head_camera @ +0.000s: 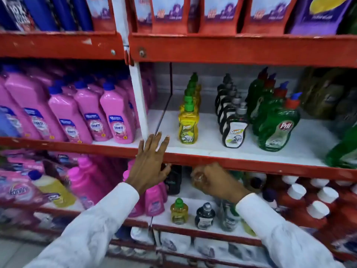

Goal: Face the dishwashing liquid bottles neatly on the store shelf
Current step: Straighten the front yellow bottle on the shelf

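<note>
The left hand [149, 163] is resting spread-fingered against the red shelf edge [251, 163] while the right hand [214, 180] is closing around a small yellowish bottle [199, 177] just under it, below the dishwashing liquid bottles [234, 130] standing in rows.

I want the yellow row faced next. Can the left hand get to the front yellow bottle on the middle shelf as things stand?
Probably yes. The left hand is open at the shelf edge, and the bare shelf between it and the front yellow bottle holds nothing in the way.
</note>
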A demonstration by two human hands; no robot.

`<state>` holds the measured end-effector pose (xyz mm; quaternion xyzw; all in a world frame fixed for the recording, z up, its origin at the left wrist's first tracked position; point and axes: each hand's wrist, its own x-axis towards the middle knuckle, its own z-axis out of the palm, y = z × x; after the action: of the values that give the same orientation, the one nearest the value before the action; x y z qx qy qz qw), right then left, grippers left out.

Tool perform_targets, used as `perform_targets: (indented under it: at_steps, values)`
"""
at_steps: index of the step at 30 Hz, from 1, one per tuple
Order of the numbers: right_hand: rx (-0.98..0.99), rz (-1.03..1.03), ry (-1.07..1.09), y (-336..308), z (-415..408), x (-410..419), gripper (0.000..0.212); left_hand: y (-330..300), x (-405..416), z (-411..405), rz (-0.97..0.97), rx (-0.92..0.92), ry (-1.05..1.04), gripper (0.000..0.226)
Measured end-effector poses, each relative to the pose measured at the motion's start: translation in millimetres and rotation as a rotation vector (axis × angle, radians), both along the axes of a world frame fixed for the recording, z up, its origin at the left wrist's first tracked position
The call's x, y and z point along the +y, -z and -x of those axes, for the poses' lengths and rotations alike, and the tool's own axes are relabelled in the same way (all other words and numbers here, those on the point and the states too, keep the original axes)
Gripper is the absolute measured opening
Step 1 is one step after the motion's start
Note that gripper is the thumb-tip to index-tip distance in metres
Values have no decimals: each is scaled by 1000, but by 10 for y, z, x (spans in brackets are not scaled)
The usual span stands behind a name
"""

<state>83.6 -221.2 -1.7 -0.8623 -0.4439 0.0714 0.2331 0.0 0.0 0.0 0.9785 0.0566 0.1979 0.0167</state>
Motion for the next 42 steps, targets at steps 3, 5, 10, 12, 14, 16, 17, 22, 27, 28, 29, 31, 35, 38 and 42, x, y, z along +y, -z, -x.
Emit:
perform_targets:
  at_steps: [3,5,10,12,14,16,17,22,27,28,29,31,35,38,42]
  values:
    - [66,181,-24,497,89,238,33,121,95,-60,13,71,10,73]
    - [93,305,-29,852,136,404,35,163,121,-81,40,94,24,68]
    - [116,432,21,1338,125,673,45,240,130,-131,83,36,44,67]
    - [121,406,39,1394,135,747,44,280,117,-118,88,19,49,71]
    - [119,382,66,1379,132,775,45,301,106,-92,97,8,59,75]
    - [141,372,87,1323,130,747,48,319,109,-81,101,-9,74,77]
    - [153,359,91,1273,142,716,48,316,115,-77,102,-11,76,79]
    - [187,138,183,745,222,414,47,328,157,-72,149,-26,105,79]
    - [165,-176,276,-222,264,116,54,346,156,-83,193,-67,101,73]
    - [161,-253,284,-406,258,69,53,351,145,-86,200,-79,94,72]
    - [144,-326,291,-570,232,38,50,351,132,-91,203,-88,88,72]
    - [94,-431,292,-849,162,32,46,362,117,-98,204,-96,69,73]
    - [48,-488,267,-1115,-109,183,48,348,68,-91,203,-91,48,75]
    - [30,-452,240,-1069,-300,355,48,325,38,-62,189,-87,43,78]
    - [32,-429,229,-1041,-439,509,47,304,9,-45,180,-80,36,80]
